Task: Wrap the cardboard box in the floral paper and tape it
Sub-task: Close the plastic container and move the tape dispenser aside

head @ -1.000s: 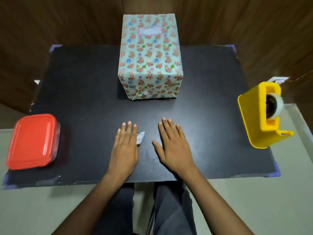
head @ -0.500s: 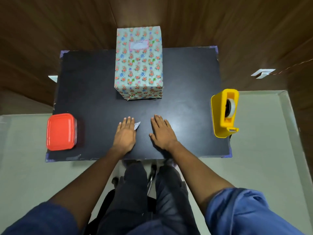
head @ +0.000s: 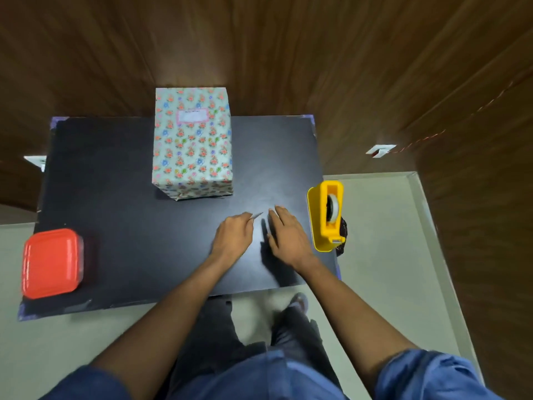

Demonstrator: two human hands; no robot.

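The box (head: 192,145), fully covered in floral paper with a pale label on top, stands upright at the back middle of the black mat (head: 115,203). My left hand (head: 234,237) is in front of it and to the right, fingers curled, pinching a small pale scrap (head: 257,215) that sticks out past the fingertips. Just right of it, my right hand (head: 286,235) lies over the mat with fingers straight and holds nothing. The yellow tape dispenser (head: 325,218) stands at the mat's right edge, close beside my right hand.
A red-lidded container (head: 52,263) sits at the mat's front left corner. Dark wood panels rise behind the table, with a white socket (head: 380,150) on the right. Pale floor surrounds the table, and my legs show below its front edge.
The view has risen and pulled back. Both hands have shifted right across the mat toward the dispenser. My left hand went from lying flat beside the scrap to pinching it.
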